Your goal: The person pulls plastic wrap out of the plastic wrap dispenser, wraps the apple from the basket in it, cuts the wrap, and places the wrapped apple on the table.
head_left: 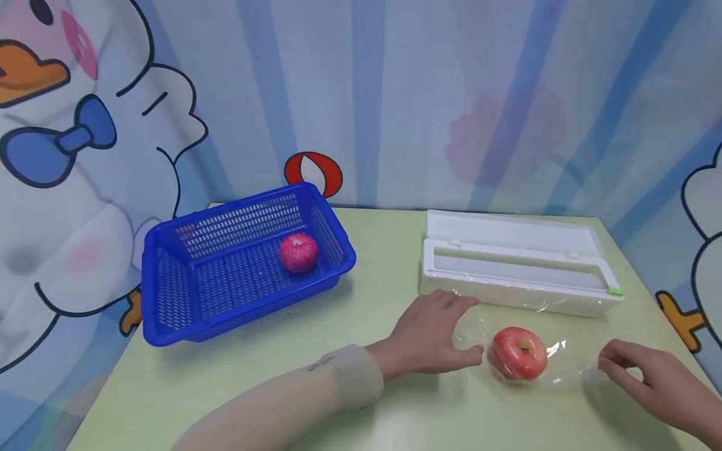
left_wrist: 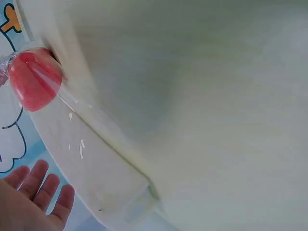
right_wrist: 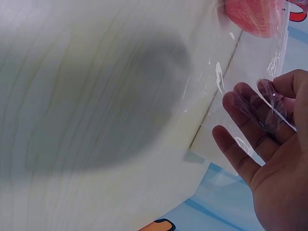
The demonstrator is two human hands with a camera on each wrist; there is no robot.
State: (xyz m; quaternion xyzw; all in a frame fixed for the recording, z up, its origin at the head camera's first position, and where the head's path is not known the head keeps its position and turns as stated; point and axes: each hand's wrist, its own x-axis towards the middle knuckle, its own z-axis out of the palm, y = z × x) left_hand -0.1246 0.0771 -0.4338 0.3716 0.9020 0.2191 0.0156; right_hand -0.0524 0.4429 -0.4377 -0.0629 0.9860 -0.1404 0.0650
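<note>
A red apple (head_left: 517, 354) lies in clear plastic wrap (head_left: 572, 377) near the right front of the table. My right hand (head_left: 657, 382) pinches the wrap's gathered end between thumb and forefinger, to the right of the apple. In the right wrist view the film (right_wrist: 274, 108) bunches at these fingertips. My left hand (head_left: 431, 335) is on the apple's other side, fingers and thumb spread, with a loose edge of film close by its fingertips. The left wrist view shows that hand (left_wrist: 36, 199) with its fingers extended and nothing in them.
Behind the apple stands a long white wrap dispenser box (head_left: 519, 294) with its lid raised. A blue plastic basket (head_left: 242, 313) at the left holds another red apple (head_left: 298, 253). A cartoon-print curtain (head_left: 395, 100) hangs behind the table (head_left: 383, 250).
</note>
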